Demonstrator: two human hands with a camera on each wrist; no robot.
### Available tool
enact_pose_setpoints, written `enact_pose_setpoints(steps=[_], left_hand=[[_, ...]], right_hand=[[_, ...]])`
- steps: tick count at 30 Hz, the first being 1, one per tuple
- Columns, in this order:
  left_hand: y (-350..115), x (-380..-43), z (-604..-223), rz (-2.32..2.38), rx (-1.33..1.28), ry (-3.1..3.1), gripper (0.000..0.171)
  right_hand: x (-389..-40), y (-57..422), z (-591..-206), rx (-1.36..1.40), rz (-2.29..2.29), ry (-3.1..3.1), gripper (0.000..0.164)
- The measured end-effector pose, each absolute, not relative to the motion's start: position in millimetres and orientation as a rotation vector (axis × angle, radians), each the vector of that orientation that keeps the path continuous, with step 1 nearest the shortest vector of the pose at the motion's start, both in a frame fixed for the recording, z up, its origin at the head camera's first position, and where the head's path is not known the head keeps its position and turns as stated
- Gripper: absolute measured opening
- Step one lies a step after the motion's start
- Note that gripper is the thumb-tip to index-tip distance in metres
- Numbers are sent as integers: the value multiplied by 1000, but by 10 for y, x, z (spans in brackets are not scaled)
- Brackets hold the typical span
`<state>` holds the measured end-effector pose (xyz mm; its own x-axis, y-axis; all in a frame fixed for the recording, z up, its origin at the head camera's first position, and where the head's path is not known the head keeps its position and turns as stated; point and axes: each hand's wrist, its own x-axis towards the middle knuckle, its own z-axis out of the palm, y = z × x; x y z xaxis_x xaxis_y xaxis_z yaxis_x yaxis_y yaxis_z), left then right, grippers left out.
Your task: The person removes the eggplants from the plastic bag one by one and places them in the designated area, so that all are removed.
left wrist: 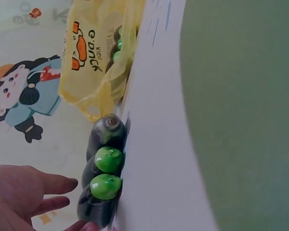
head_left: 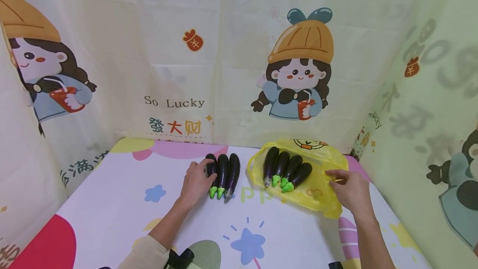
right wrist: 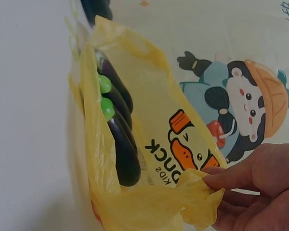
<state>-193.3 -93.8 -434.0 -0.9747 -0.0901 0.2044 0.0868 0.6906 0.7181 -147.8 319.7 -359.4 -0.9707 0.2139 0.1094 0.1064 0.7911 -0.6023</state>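
Three dark purple eggplants point(head_left: 223, 173) lie side by side on the table, two with bright green caps and the rightmost with a dull grey-brown one. My left hand point(head_left: 196, 182) is at the leftmost eggplant, fingers spread and loosely bent, thumb and fingertips overlapping its side; in the left wrist view the fingers point(left wrist: 58, 185) are not closed round it. To the right, a yellow plastic bag point(head_left: 328, 163) with a duck print lies open on its side, several eggplants point(right wrist: 125, 149) inside. My right hand point(head_left: 352, 192) pinches the bag's gathered right end between thumb and fingers.
The table point(head_left: 112, 219) has a white cover with printed stars and coloured shapes. Cloth curtains point(head_left: 231, 74) with cartoon figures stand along the back and both sides. The bag's loose handle point(head_left: 251, 171) points towards the three eggplants.
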Motion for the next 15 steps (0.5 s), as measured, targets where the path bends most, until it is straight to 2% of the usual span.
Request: enact_pose_setpoints(steps=[7, 15], left_hand=[[-911, -1919, -4318, -1085, 13, -2642, 43], [-861, -1910, -4291, -1153, -57, -2528, 28]], right_hand=[[-1471, 3191, -3603, -251, 928, -2810, 30], [-1486, 3194, -3609, -239, 931, -2806, 29]])
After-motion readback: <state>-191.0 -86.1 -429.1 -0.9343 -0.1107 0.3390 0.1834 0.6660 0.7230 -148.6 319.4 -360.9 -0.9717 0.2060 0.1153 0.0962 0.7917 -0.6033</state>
